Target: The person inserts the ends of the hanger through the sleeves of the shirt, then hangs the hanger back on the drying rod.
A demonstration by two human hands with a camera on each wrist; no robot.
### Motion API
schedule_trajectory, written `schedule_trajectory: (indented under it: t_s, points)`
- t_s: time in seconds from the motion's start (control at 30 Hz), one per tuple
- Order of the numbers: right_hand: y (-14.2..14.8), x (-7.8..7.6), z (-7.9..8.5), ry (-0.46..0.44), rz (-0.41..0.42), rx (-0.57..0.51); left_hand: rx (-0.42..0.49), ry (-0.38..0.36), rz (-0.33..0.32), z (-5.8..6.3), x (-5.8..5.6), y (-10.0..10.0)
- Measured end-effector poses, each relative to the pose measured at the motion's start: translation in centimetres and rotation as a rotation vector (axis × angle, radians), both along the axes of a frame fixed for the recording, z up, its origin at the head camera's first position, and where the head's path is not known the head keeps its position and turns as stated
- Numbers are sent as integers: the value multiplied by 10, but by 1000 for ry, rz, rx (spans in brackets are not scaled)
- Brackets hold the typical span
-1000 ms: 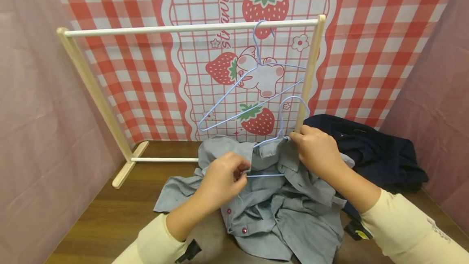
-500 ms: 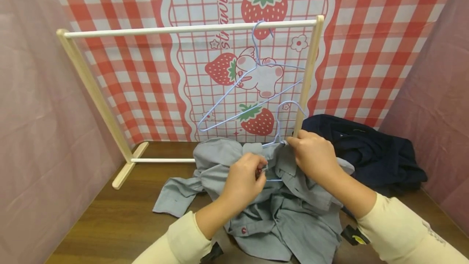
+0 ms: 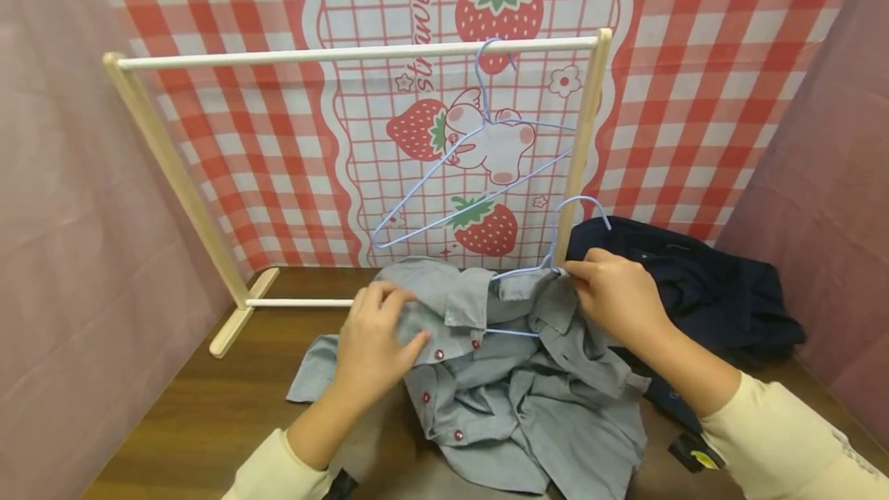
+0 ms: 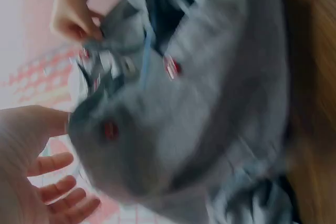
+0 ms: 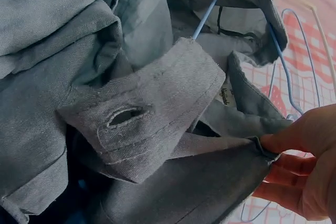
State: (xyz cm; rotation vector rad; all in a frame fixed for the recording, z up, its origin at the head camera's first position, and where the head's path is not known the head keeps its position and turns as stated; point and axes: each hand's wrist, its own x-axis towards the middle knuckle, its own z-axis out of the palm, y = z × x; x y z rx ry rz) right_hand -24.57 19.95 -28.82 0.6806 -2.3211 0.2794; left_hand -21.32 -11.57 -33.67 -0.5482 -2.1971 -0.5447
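A grey button-up shirt [image 3: 479, 415] with red buttons lies in front of the rack, its front spread apart. Inside its collar sits a light-blue wire hanger [image 3: 521, 272], the hook sticking up above the neck. My right hand [image 3: 620, 295] pinches the shirt's edge at the collar beside the hanger's neck; the right wrist view shows thumb and fingers on the grey cloth [image 5: 163, 93]. My left hand [image 3: 371, 342] is at the shirt's left shoulder with fingers loosely extended. In the blurred left wrist view its fingers are spread beside the cloth; whether the thumb touches is unclear.
A clothes rack [image 3: 361, 54] with wooden posts stands behind the shirt. Another blue hanger [image 3: 422, 190] hangs bare from its rail. Dark navy clothing [image 3: 715, 295] lies at the right on the wooden table [image 3: 174, 407]. A strawberry-print checked cloth [image 3: 694, 99] covers the back.
My left hand first moved right with the shirt's front edge, then let go and moved back left, its fingers opening. The hanger's hook has swung to the right; my right hand keeps its pinch.
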Motion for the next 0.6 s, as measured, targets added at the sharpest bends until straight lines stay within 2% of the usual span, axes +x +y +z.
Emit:
schedule_trajectory:
  t_s: [0.1, 0.23, 0.37, 0.6]
  points:
    - [5, 0, -1, -4, -7, -2, 49, -141, 3, -3, -5, -12]
    - [6, -1, -1, -11, -34, 11, 167, -264, -36, -5, -9, -23]
    - [7, -1, -2, 18, -67, 28, 234, -316, -42, -1, -9, -25]
    - [8, -6, -10, 84, -90, 76, 322, -373, -21, 17, 2, -29]
